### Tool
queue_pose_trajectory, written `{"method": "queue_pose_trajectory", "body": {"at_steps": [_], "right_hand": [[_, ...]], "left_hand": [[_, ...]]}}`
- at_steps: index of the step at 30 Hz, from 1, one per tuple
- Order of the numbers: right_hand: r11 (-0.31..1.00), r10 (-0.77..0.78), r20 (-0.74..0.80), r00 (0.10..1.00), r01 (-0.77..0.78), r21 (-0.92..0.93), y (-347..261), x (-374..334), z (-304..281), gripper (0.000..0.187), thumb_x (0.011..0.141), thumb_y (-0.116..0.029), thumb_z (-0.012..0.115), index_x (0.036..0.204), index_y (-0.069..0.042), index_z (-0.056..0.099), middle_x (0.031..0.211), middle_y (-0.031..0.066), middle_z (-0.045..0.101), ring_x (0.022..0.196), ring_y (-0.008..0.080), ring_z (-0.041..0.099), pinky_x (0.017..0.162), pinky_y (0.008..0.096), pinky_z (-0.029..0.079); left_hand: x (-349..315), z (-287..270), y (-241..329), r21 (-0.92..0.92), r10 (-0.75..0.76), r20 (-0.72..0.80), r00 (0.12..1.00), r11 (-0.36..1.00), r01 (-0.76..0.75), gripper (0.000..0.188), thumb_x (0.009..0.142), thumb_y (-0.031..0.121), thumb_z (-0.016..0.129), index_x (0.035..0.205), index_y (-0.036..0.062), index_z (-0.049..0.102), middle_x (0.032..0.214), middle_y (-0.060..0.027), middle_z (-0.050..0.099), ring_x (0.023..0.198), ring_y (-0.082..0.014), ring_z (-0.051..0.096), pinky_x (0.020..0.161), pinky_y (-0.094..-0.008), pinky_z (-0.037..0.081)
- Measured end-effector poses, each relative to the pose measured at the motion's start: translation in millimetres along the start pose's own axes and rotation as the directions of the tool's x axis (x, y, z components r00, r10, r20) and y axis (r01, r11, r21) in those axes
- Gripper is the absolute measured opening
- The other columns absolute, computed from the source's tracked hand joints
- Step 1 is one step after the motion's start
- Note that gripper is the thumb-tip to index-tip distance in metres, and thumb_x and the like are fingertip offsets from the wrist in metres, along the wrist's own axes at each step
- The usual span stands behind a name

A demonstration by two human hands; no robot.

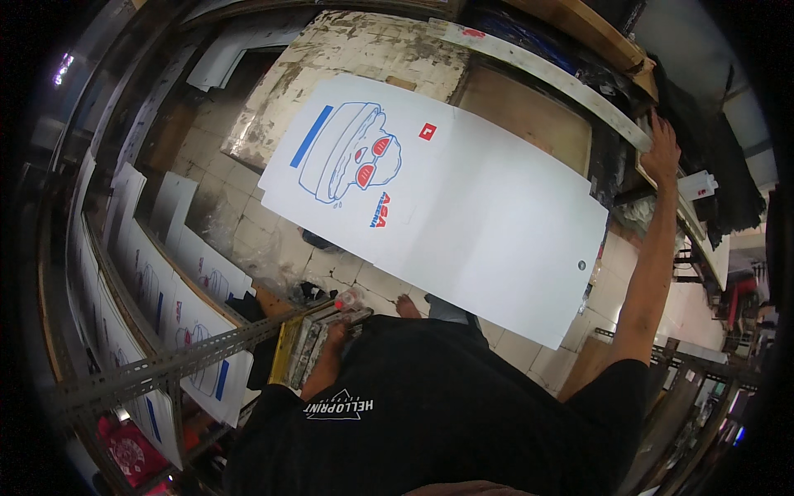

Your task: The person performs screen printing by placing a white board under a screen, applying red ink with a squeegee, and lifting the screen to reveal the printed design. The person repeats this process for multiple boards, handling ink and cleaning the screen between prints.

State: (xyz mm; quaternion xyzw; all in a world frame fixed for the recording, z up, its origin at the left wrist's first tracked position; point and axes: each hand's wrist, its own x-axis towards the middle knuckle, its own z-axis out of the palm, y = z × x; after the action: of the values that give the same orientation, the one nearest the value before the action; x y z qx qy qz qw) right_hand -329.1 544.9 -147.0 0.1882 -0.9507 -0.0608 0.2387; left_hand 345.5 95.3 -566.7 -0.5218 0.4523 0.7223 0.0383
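A large white card sheet (488, 215) with notched edges lies across the worktable (356, 50), printed at its left part with a blue-outlined cartoon figure and red accents. My right arm stretches out past the sheet's right side. At its end my right hand (661, 157) has fingers extended beside the end of a long pale bar (546, 70); whether it touches the bar is hard to see. My left hand (336, 332) hangs low beside my body, near a yellow-edged frame (285, 351), its fingers too small to make out.
On the left, a metal rack (178, 355) holds several similar printed sheets (203, 364). A brown panel (529, 116) lies behind the white sheet. A clear plastic bottle (349, 299) is near my left hand, above the tiled floor (364, 281). Another slotted metal rack (703, 364) stands at right.
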Motion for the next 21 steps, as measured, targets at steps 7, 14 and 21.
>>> {"method": "queue_pose_trajectory", "body": {"at_steps": [7, 14, 21], "right_hand": [[1.000, 0.001, -0.001, 1.000, -0.001, 0.006, -1.9, -0.4, 0.9, 0.093, 0.063, -0.005, 0.059, 0.146, -0.026, 0.024, 0.141, 0.0129, 0.038, 0.135, 0.0322, 0.030, 0.100, 0.0620, 0.031], [0.999, -0.041, -0.047, 0.998, 0.041, -0.009, 9.0, 0.1, 6.9, 0.091, 0.064, -0.003, 0.055, 0.146, -0.025, 0.023, 0.141, 0.0126, 0.038, 0.134, 0.0319, 0.030, 0.099, 0.0595, 0.033], [0.999, -0.041, -0.014, 0.999, 0.041, 0.001, 5.6, 0.9, 8.7, 0.089, 0.064, -0.004, 0.053, 0.146, -0.022, 0.024, 0.139, 0.0123, 0.039, 0.133, 0.0322, 0.032, 0.098, 0.0564, 0.036]], "left_hand": [[-4.3, -2.5, 1.3, 0.017, -0.079, -0.032, 0.996, 0.997, 0.080, 0.056, 0.080, 0.042, 0.070, 0.113, 0.0002, 0.054, 0.092, -0.0093, 0.061, 0.078, -0.0213, 0.059, 0.065, -0.0349, 0.049], [-8.7, 11.3, 8.7, 0.034, -0.082, -0.043, 0.996, 0.996, 0.083, 0.055, 0.079, 0.043, 0.071, 0.109, -0.0001, 0.056, 0.091, -0.0091, 0.061, 0.074, -0.0189, 0.059, 0.061, -0.0336, 0.047], [-4.7, -7.3, -1.5, 0.071, -0.042, -0.051, 0.998, 0.996, 0.045, 0.051, 0.079, 0.041, 0.071, 0.105, 0.0001, 0.059, 0.091, -0.0105, 0.062, 0.075, -0.0221, 0.061, 0.062, -0.0369, 0.048]]}}
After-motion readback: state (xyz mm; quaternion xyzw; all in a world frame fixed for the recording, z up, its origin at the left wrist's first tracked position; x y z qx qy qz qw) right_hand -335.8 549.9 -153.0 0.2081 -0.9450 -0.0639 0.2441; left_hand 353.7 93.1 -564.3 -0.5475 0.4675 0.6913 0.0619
